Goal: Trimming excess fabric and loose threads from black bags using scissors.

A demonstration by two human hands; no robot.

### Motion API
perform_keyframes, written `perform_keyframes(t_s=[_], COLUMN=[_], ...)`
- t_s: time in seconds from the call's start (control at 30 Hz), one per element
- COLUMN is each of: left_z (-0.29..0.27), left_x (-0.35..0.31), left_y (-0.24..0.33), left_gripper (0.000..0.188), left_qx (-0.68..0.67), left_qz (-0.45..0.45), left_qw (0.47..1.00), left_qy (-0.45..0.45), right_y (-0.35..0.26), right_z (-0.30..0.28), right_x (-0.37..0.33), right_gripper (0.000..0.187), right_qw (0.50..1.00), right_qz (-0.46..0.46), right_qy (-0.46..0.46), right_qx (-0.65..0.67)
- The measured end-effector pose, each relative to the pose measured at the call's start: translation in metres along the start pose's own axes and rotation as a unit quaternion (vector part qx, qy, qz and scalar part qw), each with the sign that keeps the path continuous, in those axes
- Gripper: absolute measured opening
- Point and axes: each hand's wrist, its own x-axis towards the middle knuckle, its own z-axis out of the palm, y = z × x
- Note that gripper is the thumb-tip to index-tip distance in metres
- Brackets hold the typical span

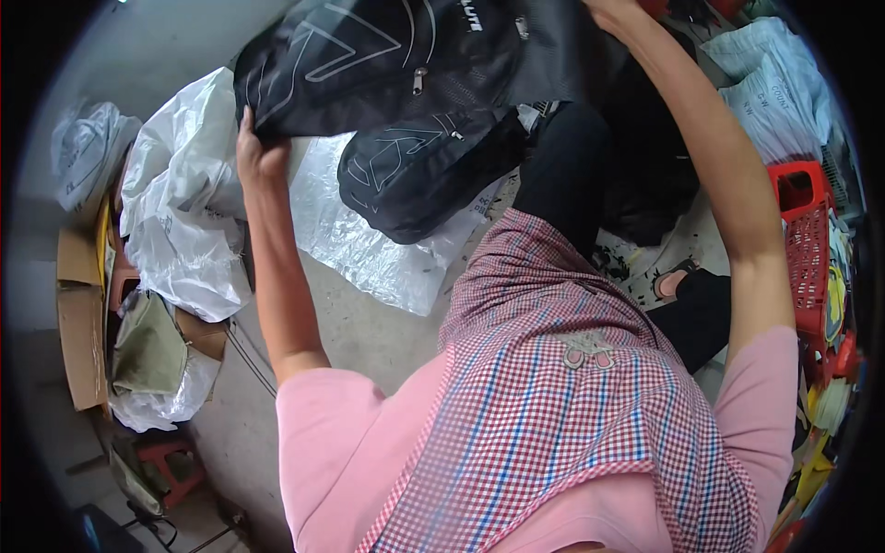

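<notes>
A black backpack [369, 64] with grey printed lines and a zipper pull hangs raised at the top of the view. My left hand [262, 152] is closed on its lower left corner, thumb on the near side. At the upper right end of the bag, my right hand [608, 11] grips its dark edge; the frame's top cuts off part of the fingers. Below lies a second black backpack [415, 180] with similar lines, resting on a clear plastic sheet [369, 263] on the floor, beside my leg.
White plastic sacks [189, 175] and a cardboard box [81, 318] stand at the left, with a red stool [171, 468] nearer. A red plastic basket [808, 263] is on the right, below a pale woven sack [770, 88]. Dark scraps [619, 258] litter the floor by my feet.
</notes>
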Motion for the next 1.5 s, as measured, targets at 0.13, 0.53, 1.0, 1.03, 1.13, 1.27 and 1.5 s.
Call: perform_keyframes(t_s=[0.13,0.53,1.0,1.03,1.13,1.27,1.5], left_z=[-0.045,-0.326,0.175,0.194,0.243,0.28,0.352], left_x=[-0.011,0.011,-0.179,-0.2,-0.29,-0.363,-0.492], left_y=[-0.063,-0.168,-0.299,-0.314,-0.327,-0.356,-0.394], left_gripper=[0.031,0.077,0.016,0.015,0.023,0.024,0.044], left_qx=[-0.051,0.789,0.456,0.435,0.29,0.16,0.061], left_qz=[-0.001,0.235,0.295,0.317,0.242,0.155,0.169], left_qw=[0.998,0.568,0.69,0.62,0.501,0.388,0.386], left_qy=[0.035,-0.003,-0.479,-0.571,-0.778,-0.895,-0.905], right_y=[0.039,0.048,-0.076,-0.078,-0.079,-0.136,-0.278], right_z=[0.028,-0.078,-0.298,-0.298,-0.297,-0.302,-0.359], right_x=[0.062,-0.162,-0.562,-0.576,-0.608,-0.59,-0.504], right_gripper=[0.031,0.018,0.033,0.033,0.031,0.012,0.019], right_qw=[0.967,0.948,0.458,0.456,0.579,0.764,0.657], right_qz=[-0.101,-0.091,0.42,0.421,0.383,0.321,0.265], right_qy=[-0.004,-0.078,0.2,0.207,0.22,0.38,0.512], right_qx=[-0.235,-0.295,-0.758,-0.756,-0.686,-0.411,-0.486])
